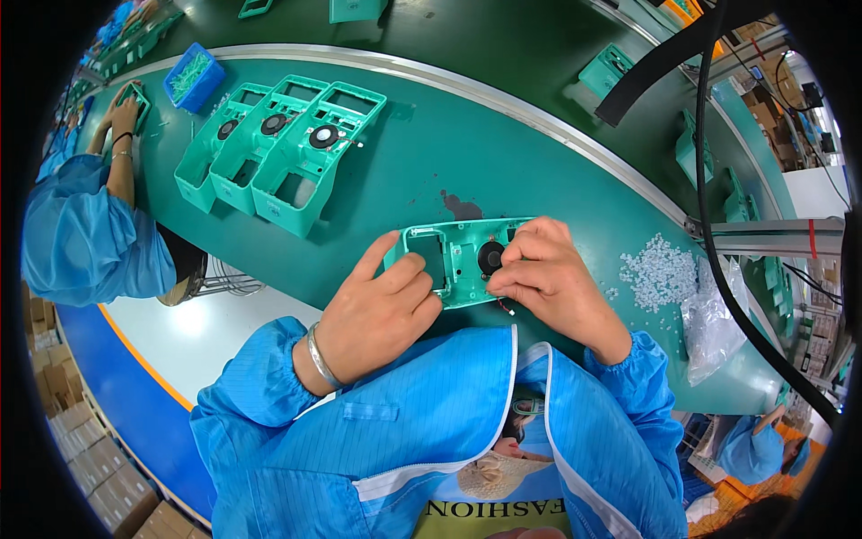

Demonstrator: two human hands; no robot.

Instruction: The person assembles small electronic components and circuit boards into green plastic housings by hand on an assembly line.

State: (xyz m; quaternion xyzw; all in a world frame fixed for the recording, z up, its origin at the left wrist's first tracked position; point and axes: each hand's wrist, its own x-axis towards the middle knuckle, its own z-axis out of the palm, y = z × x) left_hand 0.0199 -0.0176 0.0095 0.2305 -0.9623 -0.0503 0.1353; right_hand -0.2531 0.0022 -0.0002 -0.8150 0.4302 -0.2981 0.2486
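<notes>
Hands (373, 305) (555, 280) at green housing (465, 262), black disc (490, 258) inside

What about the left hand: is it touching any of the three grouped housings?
No, the left hand is on the separate green housing nearest the person, apart from that group.

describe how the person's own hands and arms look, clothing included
The left hand and right hand are ungloved. A silver-coloured bangle circles the left wrist; none shows on the right. Blue sleeves with fine darker stripes end in gathered cuffs.
</notes>
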